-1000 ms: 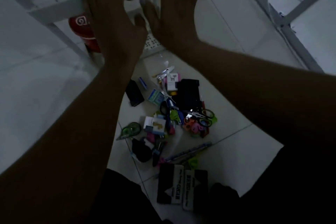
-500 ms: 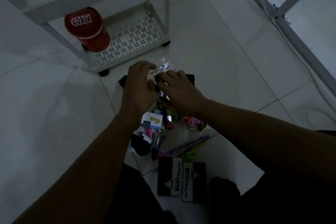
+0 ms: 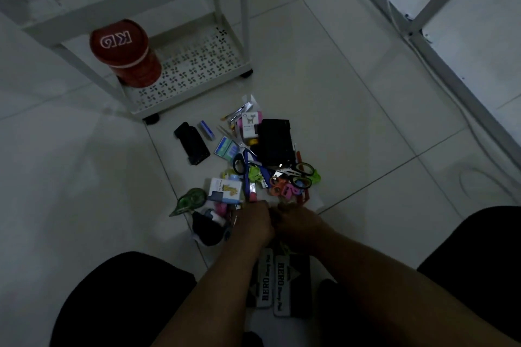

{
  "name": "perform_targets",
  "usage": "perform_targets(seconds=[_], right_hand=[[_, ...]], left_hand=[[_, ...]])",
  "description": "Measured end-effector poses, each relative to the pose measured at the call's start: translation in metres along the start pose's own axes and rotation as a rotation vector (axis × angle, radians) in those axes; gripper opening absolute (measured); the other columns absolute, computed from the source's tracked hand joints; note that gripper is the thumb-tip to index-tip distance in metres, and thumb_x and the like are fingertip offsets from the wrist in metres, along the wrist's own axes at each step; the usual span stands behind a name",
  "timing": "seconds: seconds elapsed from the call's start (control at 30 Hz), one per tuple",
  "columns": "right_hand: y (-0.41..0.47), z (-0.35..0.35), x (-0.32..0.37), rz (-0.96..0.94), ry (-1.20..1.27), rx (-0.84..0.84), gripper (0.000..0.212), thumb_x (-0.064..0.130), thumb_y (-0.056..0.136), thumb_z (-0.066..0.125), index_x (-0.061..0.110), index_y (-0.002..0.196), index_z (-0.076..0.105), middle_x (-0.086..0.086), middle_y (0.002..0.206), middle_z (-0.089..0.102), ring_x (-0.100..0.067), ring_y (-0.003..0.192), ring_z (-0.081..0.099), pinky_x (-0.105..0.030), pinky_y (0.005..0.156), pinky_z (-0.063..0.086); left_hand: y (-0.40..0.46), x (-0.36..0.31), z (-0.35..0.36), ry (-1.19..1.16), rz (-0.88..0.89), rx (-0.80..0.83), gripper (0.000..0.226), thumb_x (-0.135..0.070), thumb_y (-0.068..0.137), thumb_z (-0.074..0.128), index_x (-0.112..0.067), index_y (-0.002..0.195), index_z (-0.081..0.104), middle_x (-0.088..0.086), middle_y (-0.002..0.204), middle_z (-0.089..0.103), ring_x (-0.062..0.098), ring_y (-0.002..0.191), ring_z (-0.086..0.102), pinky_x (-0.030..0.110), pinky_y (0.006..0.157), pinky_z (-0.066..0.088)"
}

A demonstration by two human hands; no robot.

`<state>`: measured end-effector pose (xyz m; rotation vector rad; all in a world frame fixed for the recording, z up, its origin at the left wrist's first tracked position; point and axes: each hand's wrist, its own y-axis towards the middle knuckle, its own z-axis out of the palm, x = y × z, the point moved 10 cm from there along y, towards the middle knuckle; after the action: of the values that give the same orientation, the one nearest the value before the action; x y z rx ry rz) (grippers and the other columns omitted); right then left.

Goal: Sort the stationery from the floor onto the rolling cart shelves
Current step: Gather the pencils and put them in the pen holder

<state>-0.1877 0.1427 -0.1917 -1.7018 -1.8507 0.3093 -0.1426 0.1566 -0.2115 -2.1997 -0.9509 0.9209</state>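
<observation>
The red tin (image 3: 127,56) fills the left of the cart's bottom shelf (image 3: 197,65); the right part has room.

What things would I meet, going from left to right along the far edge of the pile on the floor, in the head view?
Black flat case → small blue box → white box with a cat picture → large black box.

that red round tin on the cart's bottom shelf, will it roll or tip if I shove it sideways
Standing upright on its flat base, the red tin probably slides rather than rolls. It looks taller than wide, so a high push might tip it. The bottom shelf has a raised rim that should stop it.
</observation>
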Motion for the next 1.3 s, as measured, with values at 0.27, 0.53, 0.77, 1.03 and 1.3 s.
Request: perform_targets(seconds=[0.27, 0.53, 0.77, 1.03, 1.3], right_hand=[[-0.008, 0.031, -0.022, 0.101, -0.116, -0.088, 0.050, 0.013, 0.091, 0.051, 0.000, 0.137, 0.038, -0.022, 0.138, 0.043, -0.038, 0.129, 0.038, -0.052, 0.110, 0.024], [-0.002, 0.028, -0.029, 0.210, -0.111, -0.119, 0.051, 0.014, 0.079, 0.054, -0.001, 0.127, 0.050, -0.022, 0.129, 0.051, -0.038, 0.124, 0.045, -0.052, 0.107, 0.033], [-0.003, 0.005, -0.020, 0.203, -0.176, -0.253, 0.041, 0.023, 0.047, 0.076, 0.012, 0.087, 0.073, -0.006, 0.084, 0.069, -0.026, 0.081, 0.067, -0.038, 0.073, 0.056], [0.011, -0.007, -0.038, 0.179, 0.080, -0.025, 0.029, 0.015, 0.091, 0.048, 0.014, 0.121, 0.050, -0.010, 0.113, 0.062, -0.027, 0.102, 0.057, -0.033, 0.085, 0.042], [0.023, -0.068, -0.057, 0.069, 0.211, 0.181, 0.030, 0.021, 0.096, 0.052, 0.013, 0.124, 0.059, -0.012, 0.117, 0.062, -0.025, 0.103, 0.058, -0.032, 0.084, 0.044]], left_hand=[[-0.015, 0.000, 0.040, 0.185, 0.076, -0.163, 0.038, -0.012, 0.084, 0.057, -0.014, 0.120, 0.047, 0.007, 0.126, 0.047, 0.026, 0.121, 0.042, 0.034, 0.100, 0.035], [-0.012, 0.014, 0.024, 0.224, 0.058, -0.259, 0.038, -0.006, 0.080, 0.054, -0.012, 0.118, 0.052, 0.009, 0.125, 0.047, 0.028, 0.123, 0.039, 0.038, 0.094, 0.036], [-0.022, -0.003, 0.020, 0.382, 0.161, -0.295, 0.044, -0.020, 0.038, 0.086, -0.022, 0.079, 0.071, -0.002, 0.078, 0.068, 0.019, 0.078, 0.065, 0.025, 0.070, 0.052], [-0.005, 0.010, 0.010, 0.203, 0.135, -0.180, 0.041, 0.002, 0.085, 0.047, -0.008, 0.125, 0.046, 0.018, 0.121, 0.057, 0.034, 0.107, 0.055, 0.036, 0.087, 0.041], [0.010, 0.007, -0.042, -0.109, 0.253, 0.150, 0.029, -0.024, 0.099, 0.048, -0.008, 0.122, 0.055, 0.017, 0.118, 0.059, 0.030, 0.103, 0.056, 0.032, 0.077, 0.041]])
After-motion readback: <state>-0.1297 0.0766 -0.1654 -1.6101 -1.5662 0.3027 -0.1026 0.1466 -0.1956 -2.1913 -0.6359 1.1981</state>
